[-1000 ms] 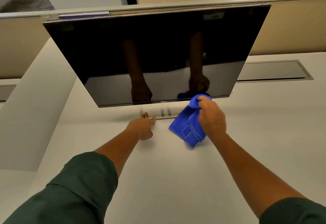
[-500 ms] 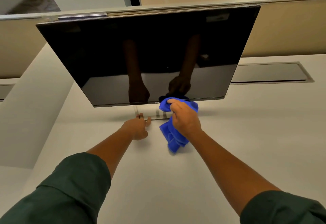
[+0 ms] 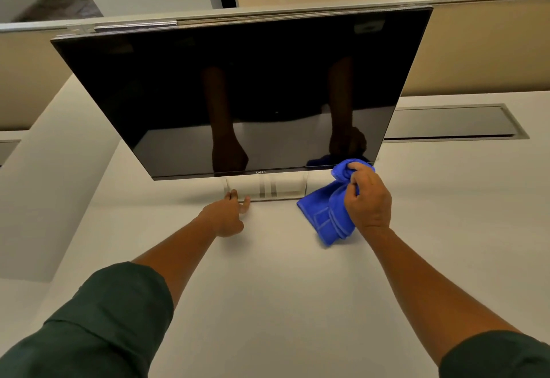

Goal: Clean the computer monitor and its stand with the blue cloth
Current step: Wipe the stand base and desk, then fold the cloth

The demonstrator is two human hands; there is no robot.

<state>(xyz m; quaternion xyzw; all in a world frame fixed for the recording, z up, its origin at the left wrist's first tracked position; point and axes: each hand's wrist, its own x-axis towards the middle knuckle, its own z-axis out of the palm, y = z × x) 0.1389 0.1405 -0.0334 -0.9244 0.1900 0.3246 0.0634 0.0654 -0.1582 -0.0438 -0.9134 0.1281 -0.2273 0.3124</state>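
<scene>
A dark, switched-off computer monitor (image 3: 238, 92) stands on a white desk (image 3: 268, 288), its screen mirroring both of my arms. Below its bottom edge shows the silver stand base (image 3: 268, 190). My right hand (image 3: 369, 199) grips a bunched blue cloth (image 3: 327, 214) and holds its top against the screen's lower right corner, while the rest of the cloth hangs down to the desk. My left hand (image 3: 229, 214) rests on the desk with its fingertips touching the left front corner of the stand base.
A recessed dark cable tray (image 3: 452, 123) lies in the desk to the right behind the monitor. A beige partition (image 3: 476, 50) runs along the back edge. A lower white surface (image 3: 44, 184) adjoins on the left.
My right hand has carried the cloth along the screen's bottom edge, first left toward the middle, then right to the lower right corner. My left hand stays at the stand base.
</scene>
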